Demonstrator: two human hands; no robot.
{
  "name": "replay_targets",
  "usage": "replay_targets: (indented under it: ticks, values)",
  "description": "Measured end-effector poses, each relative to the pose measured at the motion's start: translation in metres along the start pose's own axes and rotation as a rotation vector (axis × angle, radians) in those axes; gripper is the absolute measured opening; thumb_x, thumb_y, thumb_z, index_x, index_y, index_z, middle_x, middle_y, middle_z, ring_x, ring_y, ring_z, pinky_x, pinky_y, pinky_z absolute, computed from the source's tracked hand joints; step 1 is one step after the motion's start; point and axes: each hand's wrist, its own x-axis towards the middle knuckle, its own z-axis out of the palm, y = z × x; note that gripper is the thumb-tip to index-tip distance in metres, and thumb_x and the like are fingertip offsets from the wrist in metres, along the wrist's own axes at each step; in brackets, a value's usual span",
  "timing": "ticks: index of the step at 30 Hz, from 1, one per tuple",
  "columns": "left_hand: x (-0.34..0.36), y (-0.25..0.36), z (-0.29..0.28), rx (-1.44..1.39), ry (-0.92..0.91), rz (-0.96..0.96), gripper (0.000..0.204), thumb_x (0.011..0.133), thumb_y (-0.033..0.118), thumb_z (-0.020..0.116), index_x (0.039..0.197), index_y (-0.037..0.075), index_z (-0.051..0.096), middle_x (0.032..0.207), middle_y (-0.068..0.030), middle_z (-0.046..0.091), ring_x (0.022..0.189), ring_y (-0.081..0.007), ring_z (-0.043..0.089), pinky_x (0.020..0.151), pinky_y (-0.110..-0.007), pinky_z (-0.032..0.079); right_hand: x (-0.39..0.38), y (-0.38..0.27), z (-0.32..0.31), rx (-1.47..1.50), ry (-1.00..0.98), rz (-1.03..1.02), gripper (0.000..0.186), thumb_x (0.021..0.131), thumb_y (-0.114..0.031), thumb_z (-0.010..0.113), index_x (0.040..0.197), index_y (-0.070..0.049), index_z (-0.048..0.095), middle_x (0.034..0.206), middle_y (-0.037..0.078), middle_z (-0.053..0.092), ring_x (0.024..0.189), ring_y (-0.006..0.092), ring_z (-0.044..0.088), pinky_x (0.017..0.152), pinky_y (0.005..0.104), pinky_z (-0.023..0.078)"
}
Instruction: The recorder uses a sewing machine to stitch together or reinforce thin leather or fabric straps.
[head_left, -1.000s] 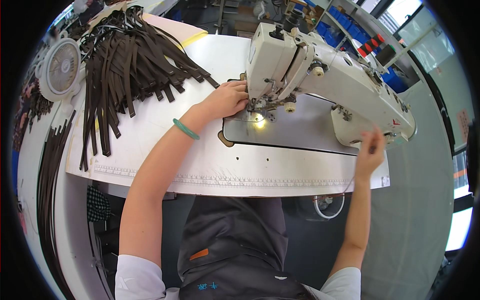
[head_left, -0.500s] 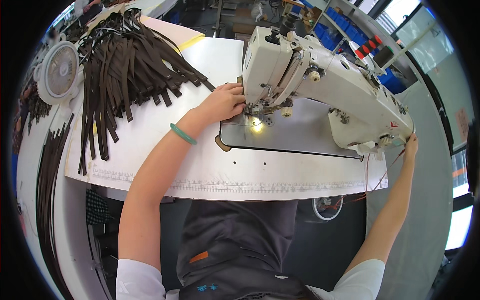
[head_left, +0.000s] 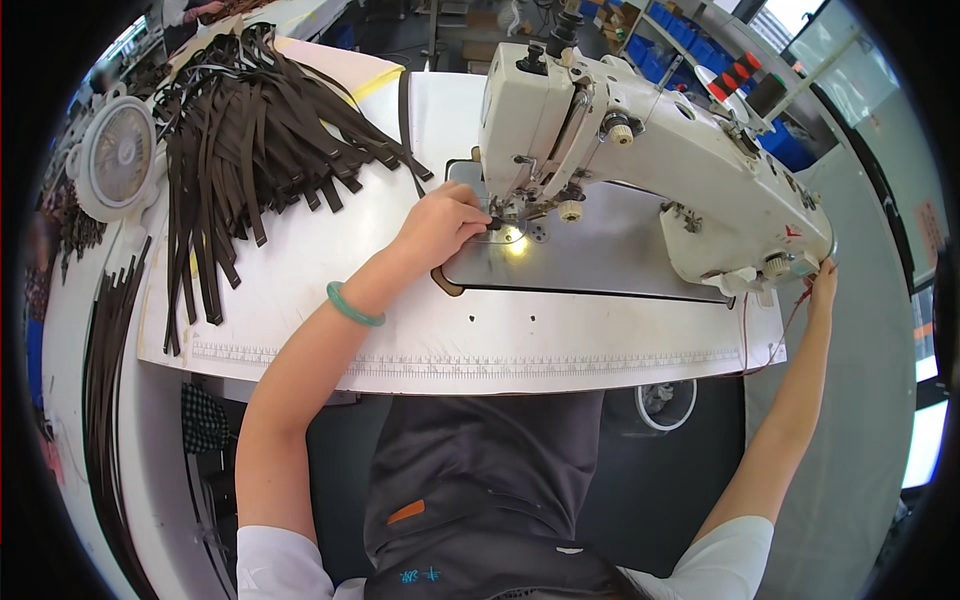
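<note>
My left hand [head_left: 438, 228] is closed in a pinch on the end of a dark brown strap [head_left: 404, 120], close beside the needle and presser foot [head_left: 510, 212] of a white sewing machine [head_left: 680, 130]. The strap runs back from my fingers across the white table. A small lamp lights the metal bed plate [head_left: 600, 255] under the needle. At the machine's far right end, my right hand [head_left: 823, 288] grips the handwheel, its fingers partly hidden behind the housing. Thin reddish cords [head_left: 798, 312] hang by that hand.
A thick bundle of dark straps [head_left: 250, 130] covers the table's left part, next to a white fan [head_left: 118, 155]. More long strips [head_left: 105, 380] lie at far left. Thread spools [head_left: 735, 75] stand behind the machine. A white-rimmed bin [head_left: 668, 405] sits below the table edge.
My left hand has moved slightly toward me at the needle, and the strap now shows behind it. My right hand stays at the machine's end.
</note>
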Motion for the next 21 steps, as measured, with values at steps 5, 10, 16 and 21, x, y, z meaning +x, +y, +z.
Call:
replay_targets:
  ticks: [5, 10, 16, 21]
  values:
    - [0.003, 0.000, 0.002, -0.030, -0.028, 0.035, 0.014, 0.072, 0.005, 0.066, 0.085, 0.006, 0.069, 0.081, -0.0051, 0.058, 0.078, -0.0216, 0.052, 0.068, -0.031, 0.045, 0.020, 0.005, -0.014, -0.150, 0.039, -0.081, 0.035, 0.094, -0.035, 0.039, 0.102, -0.003, 0.051, 0.077, 0.005, 0.058, 0.057, 0.0105, 0.053, 0.049, 0.0235, 0.044]
    - [0.000, -0.002, -0.001, 0.007, -0.044, 0.031, 0.014, 0.072, 0.004, 0.066, 0.085, 0.005, 0.069, 0.081, -0.0051, 0.058, 0.078, -0.0218, 0.052, 0.068, -0.031, 0.045, 0.013, -0.012, -0.011, -0.229, -0.058, -0.078, 0.036, 0.094, -0.036, 0.039, 0.098, -0.003, 0.052, 0.073, 0.005, 0.057, 0.053, 0.0108, 0.050, 0.048, 0.0246, 0.043]
    - [0.002, 0.002, 0.000, -0.039, -0.005, 0.071, 0.013, 0.069, 0.002, 0.065, 0.081, 0.005, 0.069, 0.078, -0.0049, 0.059, 0.077, -0.0236, 0.052, 0.069, -0.033, 0.046, -0.025, 0.018, 0.024, 0.179, 0.030, -0.158, 0.031, 0.096, -0.030, 0.037, 0.107, -0.004, 0.049, 0.087, 0.005, 0.057, 0.070, 0.0124, 0.053, 0.062, 0.0264, 0.046]
    - [-0.001, 0.004, -0.005, 0.010, -0.090, 0.064, 0.020, 0.071, -0.001, 0.060, 0.087, 0.007, 0.070, 0.085, -0.0053, 0.060, 0.084, -0.0225, 0.055, 0.070, -0.031, 0.049, -0.036, 0.030, 0.032, 0.477, 0.026, -0.142, 0.027, 0.098, -0.026, 0.036, 0.113, -0.005, 0.044, 0.103, 0.006, 0.053, 0.094, 0.0160, 0.052, 0.079, 0.0296, 0.044]
